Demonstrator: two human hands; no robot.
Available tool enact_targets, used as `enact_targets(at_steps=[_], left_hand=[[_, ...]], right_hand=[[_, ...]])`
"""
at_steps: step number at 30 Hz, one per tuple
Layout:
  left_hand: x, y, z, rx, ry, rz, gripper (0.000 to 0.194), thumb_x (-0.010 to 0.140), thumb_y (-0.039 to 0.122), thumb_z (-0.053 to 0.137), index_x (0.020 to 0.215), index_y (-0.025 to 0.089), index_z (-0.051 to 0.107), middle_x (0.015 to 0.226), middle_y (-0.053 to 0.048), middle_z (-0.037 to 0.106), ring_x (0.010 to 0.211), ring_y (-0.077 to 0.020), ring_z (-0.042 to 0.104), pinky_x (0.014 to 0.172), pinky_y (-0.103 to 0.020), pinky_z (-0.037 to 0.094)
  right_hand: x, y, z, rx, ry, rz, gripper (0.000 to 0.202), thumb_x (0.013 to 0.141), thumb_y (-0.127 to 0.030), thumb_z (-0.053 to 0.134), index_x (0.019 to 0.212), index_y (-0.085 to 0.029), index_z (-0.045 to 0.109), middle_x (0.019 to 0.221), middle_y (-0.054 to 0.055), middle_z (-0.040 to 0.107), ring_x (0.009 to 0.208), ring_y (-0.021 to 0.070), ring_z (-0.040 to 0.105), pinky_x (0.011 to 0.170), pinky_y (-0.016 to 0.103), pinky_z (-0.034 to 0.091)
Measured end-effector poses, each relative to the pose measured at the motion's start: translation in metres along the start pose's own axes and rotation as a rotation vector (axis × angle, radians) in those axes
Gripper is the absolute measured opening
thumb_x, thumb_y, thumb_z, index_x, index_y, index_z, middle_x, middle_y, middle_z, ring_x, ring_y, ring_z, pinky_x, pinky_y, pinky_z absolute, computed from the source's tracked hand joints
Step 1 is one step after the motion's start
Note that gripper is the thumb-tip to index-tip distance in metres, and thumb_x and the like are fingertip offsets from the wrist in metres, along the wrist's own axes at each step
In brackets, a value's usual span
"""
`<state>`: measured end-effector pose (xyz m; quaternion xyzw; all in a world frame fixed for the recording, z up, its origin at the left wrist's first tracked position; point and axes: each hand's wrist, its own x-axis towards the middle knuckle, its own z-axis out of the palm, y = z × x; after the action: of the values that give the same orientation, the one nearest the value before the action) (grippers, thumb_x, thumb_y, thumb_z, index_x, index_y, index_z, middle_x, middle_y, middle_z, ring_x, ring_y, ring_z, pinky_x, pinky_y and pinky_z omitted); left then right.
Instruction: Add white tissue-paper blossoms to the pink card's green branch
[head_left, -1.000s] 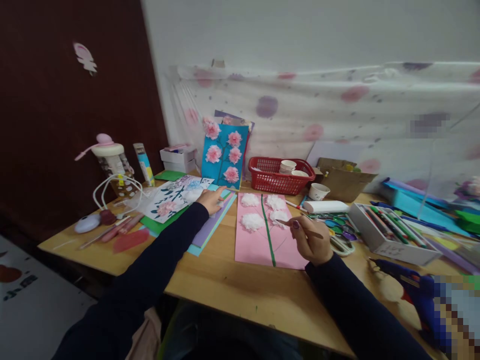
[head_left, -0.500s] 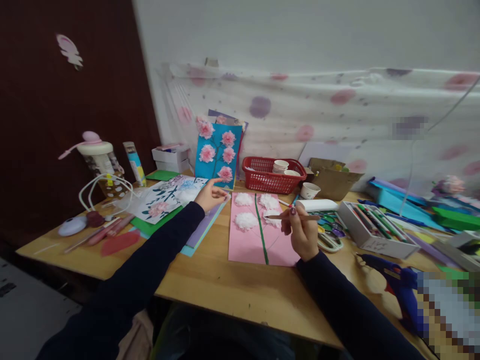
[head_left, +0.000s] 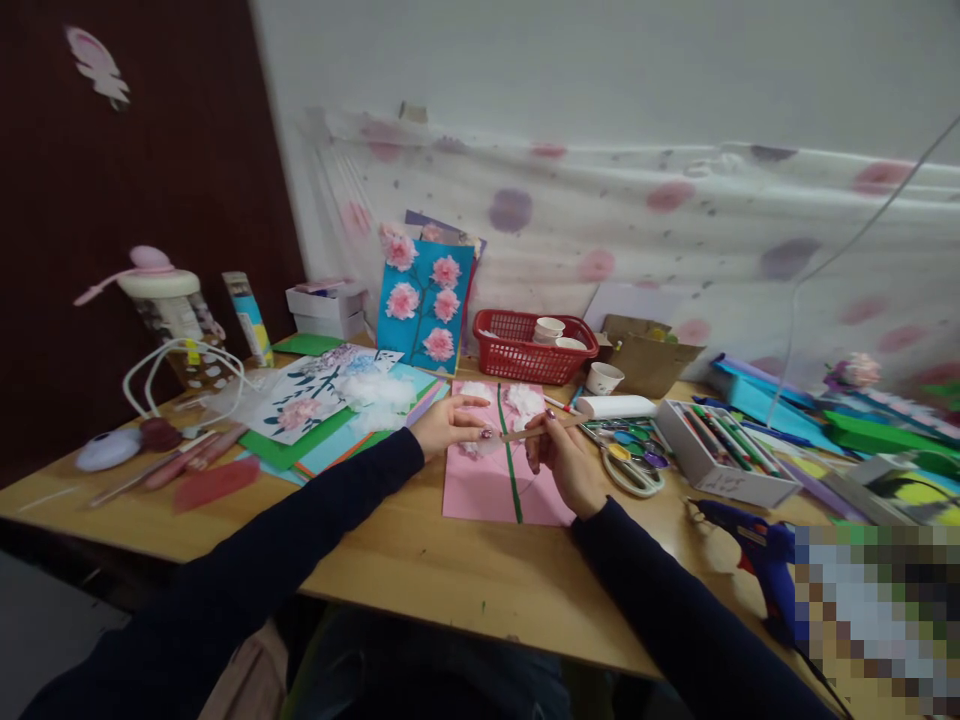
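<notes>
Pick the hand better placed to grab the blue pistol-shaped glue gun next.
Probably right: the right hand is nearer the glue gun, the left hand farther off, though right holds a thin brown stick.

Pink sheet (head_left: 478, 492) flat on table (head_left: 405, 575), white tufts (head_left: 523, 399)

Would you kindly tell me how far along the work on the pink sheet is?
Seemingly partway. The green stem runs down the pink sheet, with white puffs on both sides of its upper part. The right hand holds a thin brown stick; the left hand is over the left puffs. The lower part looks unfinished: a thin curved line there has no puffs.
</notes>
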<state>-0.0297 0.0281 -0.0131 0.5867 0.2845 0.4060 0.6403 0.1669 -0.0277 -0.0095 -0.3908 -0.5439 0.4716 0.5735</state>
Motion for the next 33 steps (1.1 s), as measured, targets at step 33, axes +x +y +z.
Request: enact_targets(at_steps=[33], left_hand=[[-0.003,-0.01,0.007,0.108,-0.051,-0.007,0.056,0.053,0.012,0.085,0.101,0.012,0.056,0.075,-0.003,0.069,0.066,-0.016,0.07,0.064,-0.025,0.051]], right_hand=[[0.0,0.002,0.0,0.084,0.056,-0.031,0.035,0.079,-0.051,0.056,0.072,-0.017,0.056,0.042,-0.004,0.05,0.034,0.0091,0.042,0.036,0.021,0.031]])
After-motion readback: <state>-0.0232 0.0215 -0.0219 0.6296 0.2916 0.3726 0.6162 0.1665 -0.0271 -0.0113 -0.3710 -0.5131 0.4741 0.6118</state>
